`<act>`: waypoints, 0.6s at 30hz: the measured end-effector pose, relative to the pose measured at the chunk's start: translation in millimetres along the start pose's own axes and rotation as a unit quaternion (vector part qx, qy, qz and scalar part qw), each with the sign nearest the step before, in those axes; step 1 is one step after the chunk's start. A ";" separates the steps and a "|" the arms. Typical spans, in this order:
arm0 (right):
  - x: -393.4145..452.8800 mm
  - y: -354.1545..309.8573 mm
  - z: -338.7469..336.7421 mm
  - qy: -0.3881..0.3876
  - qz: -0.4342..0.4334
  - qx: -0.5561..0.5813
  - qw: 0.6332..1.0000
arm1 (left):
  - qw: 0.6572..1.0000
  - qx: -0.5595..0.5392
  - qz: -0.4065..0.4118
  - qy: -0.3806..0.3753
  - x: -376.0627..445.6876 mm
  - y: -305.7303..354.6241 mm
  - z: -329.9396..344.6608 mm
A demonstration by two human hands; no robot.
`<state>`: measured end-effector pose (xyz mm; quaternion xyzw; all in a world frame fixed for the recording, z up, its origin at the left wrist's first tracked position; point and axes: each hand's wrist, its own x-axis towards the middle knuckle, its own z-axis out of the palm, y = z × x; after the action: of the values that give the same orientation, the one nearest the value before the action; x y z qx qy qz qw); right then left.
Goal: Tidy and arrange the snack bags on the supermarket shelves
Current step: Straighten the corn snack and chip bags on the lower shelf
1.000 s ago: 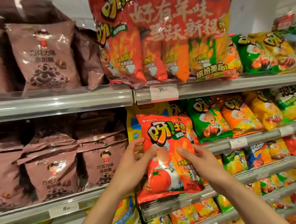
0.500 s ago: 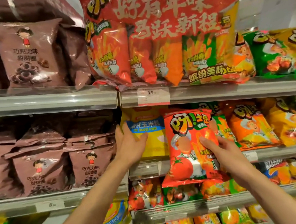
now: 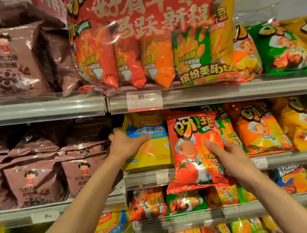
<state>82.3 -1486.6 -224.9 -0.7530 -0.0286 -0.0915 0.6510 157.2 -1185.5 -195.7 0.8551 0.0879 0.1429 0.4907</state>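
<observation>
A red tomato-flavour snack bag (image 3: pixel 190 150) stands upright in front of the middle shelf (image 3: pixel 149 177), its lower edge hanging below the shelf rail. My right hand (image 3: pixel 226 153) grips its right side, thumb across the front. To its left a yellow corn snack bag (image 3: pixel 153 151) with a blue band stands on the same shelf. My left hand (image 3: pixel 127 143) holds that yellow bag at its upper left edge, thumb on the front and fingers curled behind it.
Brown chocolate-ring bags (image 3: pixel 12 62) fill the left shelves. A large red multipack (image 3: pixel 153 36) sits on the top shelf above a price tag (image 3: pixel 144 100). Orange, yellow and green snack bags (image 3: pixel 255 128) line the right. Lower shelves hold several more small bags (image 3: pixel 187 200).
My left hand let go of the red bag, reached to the yellow bag and now grips it. My right hand carried the red bag up and right, against the shelf beside the yellow bag.
</observation>
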 end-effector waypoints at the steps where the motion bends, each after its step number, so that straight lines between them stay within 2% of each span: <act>1: 0.4 0.8 0.0 -0.002 -0.001 -0.002 1.000 | 1.000 -0.028 -0.003 -0.008 -0.1 -0.5 -0.9; 3: 1.5 2.1 -0.7 -0.004 -0.002 -0.009 1.000 | 0.999 -0.049 0.000 -0.012 -0.9 0.6 -1.8; 7: 5.7 4.2 -0.8 0.003 -0.001 -0.007 1.000 | 0.999 -0.041 0.022 0.009 -3.5 6.4 -7.9; 18: 4.1 -4.0 0.6 0.018 0.013 -0.004 1.000 | 0.999 0.007 0.015 0.038 -19.8 4.2 -49.8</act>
<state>85.7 -1485.8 -220.4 -0.7540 -0.0066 -0.0964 0.6497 122.1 -1152.8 -171.4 0.8534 0.0946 0.1823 0.4790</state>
